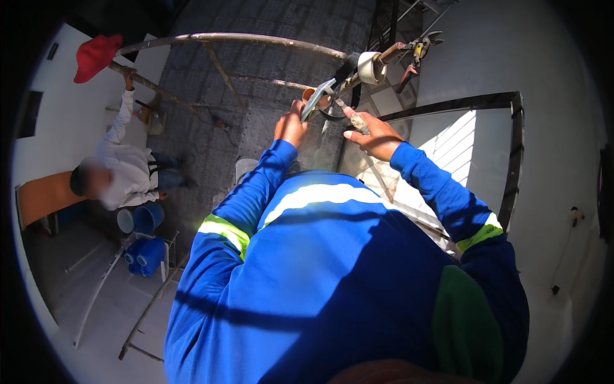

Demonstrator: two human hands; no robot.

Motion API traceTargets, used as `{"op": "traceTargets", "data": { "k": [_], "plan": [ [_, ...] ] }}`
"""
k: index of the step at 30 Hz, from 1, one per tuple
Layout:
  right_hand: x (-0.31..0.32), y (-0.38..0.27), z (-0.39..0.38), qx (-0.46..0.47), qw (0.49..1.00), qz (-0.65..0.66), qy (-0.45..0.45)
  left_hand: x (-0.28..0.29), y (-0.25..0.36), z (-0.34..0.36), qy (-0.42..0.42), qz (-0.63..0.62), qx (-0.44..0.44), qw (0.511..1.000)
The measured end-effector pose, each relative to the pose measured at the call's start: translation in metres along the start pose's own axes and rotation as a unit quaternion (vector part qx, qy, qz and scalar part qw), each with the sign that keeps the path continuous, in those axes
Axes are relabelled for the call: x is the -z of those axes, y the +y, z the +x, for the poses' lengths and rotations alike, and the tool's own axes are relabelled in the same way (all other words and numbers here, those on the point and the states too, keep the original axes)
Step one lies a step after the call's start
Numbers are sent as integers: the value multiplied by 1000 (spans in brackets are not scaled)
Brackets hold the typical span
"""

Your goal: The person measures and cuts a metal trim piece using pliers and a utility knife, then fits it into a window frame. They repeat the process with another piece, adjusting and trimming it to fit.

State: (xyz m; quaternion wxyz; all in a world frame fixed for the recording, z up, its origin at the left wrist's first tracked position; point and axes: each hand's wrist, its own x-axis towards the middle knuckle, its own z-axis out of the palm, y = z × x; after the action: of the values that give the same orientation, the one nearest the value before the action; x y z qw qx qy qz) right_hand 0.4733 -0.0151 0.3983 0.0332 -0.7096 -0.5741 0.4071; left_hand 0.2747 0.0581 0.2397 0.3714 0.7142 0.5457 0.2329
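My left hand [291, 126] is closed on the lower end of a flat, pale plate with a greenish edge [318, 97], tilted upward. I cannot make out exactly what kind of plate it is. In my right hand [378, 137] is a putty knife with a worn, smeared handle [355, 119]; its blade end reaches the plate's edge. Behind the plate, partly covered, is a round orange-brown thing [307, 96]. A white roll-shaped ring [371, 68] sits around a scaffold pipe just beyond. Pliers with yellow and red on them [417, 54] hang at the pipe's end.
Scaffold pipes [256, 38] run in front of me, high above a paved floor [211, 70]. At left below, a co-worker in a white top [131, 173] reaches up to a pipe near a red cap [97, 57]. Blue buckets [148, 217] stand nearby. A dark frame [517, 147] is at right.
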Motion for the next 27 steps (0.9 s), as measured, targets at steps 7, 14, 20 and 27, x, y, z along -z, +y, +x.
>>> {"op": "traceTargets", "data": {
  "k": [7,14,20,27],
  "plan": [
    [-7,31,-13,-38,974,223,-30,56,-20,21,-234,-325,85,912],
    [-15,30,-17,-20,921,384,-60,83,-10,19,-304,-390,72,867],
    [-8,7,-41,56,712,674,-189,93,-8,12,-308,-416,50,854],
    [22,11,-44,61,786,576,-215,77,-3,-19,-125,-330,-17,936]
  ]
}}
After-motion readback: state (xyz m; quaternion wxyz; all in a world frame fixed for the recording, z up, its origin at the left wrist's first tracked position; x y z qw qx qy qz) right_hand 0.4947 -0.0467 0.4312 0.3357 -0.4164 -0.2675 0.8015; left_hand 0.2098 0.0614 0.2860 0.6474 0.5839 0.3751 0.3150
